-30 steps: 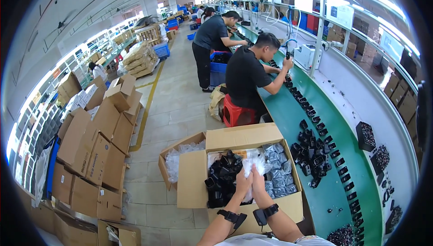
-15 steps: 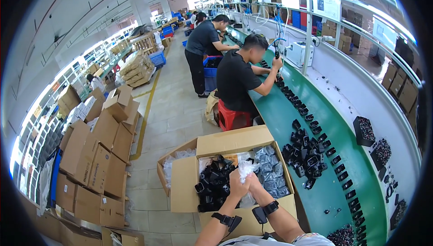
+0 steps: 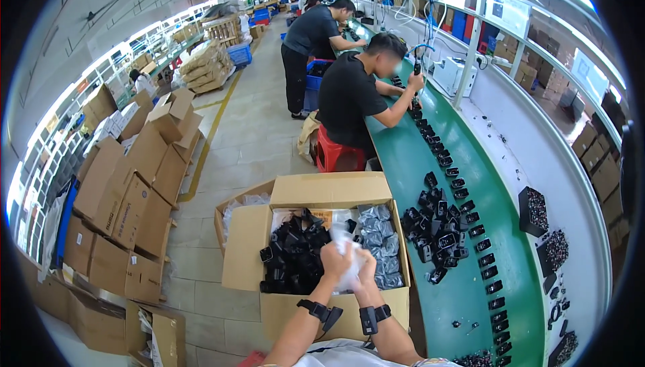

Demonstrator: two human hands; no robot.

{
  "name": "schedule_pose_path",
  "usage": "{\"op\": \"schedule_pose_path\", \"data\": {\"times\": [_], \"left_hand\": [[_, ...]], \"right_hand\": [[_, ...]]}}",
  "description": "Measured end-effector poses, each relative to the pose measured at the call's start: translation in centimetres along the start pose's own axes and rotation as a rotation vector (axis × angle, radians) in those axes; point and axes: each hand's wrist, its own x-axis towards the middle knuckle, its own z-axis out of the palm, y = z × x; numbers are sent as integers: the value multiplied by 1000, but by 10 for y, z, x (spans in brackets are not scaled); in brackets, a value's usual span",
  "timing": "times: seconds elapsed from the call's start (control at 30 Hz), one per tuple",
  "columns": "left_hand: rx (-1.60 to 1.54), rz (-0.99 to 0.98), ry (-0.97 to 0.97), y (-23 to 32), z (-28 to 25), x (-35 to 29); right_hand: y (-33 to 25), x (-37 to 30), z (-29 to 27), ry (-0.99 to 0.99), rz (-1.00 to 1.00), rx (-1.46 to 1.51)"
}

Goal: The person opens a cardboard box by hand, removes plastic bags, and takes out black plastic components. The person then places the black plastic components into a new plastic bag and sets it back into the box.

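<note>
Above an open cardboard box (image 3: 329, 189), my left hand (image 3: 334, 259) is closed on a crumpled clear plastic bag (image 3: 347, 279). My right hand (image 3: 365, 266) grips the same bag from the other side. The bag is smeared by motion, and I cannot tell whether anything is in it. Inside the box, loose black plastic housings (image 3: 292, 249) fill the left part. Several grey-looking bagged pieces (image 3: 381, 232) are stacked in rows along the right. Each wrist wears a black strap with a small device.
To the right runs a green workbench (image 3: 463, 300) with a heap of black housings (image 3: 433, 229) and a long row of them. Small black trays (image 3: 534, 209) hold tiny parts. A co-worker (image 3: 349, 98) sits ahead on a red stool (image 3: 336, 148). Stacked cartons (image 3: 144, 192) stand left.
My hands have drawn slightly apart, with the bag now stretched between them instead of bunched above them. The whole view has shifted, so the box and bench appear further left.
</note>
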Motion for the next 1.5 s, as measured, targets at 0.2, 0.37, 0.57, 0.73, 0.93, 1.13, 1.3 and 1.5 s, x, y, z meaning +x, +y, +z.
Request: {"op": "schedule_pose_path", "data": {"times": [0.2, 0.37, 0.57, 0.73, 0.93, 1.13, 1.3, 1.5], "left_hand": [[-1195, -1028, -345, -140, 26, -75], [-180, -509, -164, -35, 44, -13], [-973, -891, -217, -19, 33, -23], [-1214, -947, -241, -55, 32, -20], [-2138, -246, -810, -132, 40, -25], [-1446, -1079, -357, -45, -8, -49], [-1465, -1237, 250, -22, 3, -44], [-1348, -1096, -420, -63, -23, -71]], "right_hand": [[44, -4, 48, 351, -670, -979], [6, 28, 5, 231, -751, -1158], [-3, 59, -24, 411, -839, -1664], [5, 52, -13, 275, -881, -1745], [28, 18, 30, 19, -879, -1997], [10, 8, -14, 42, -958, -2111], [22, 3, -23, -69, -723, -1848], [15, -8, -5, -192, -650, -1714]]}}
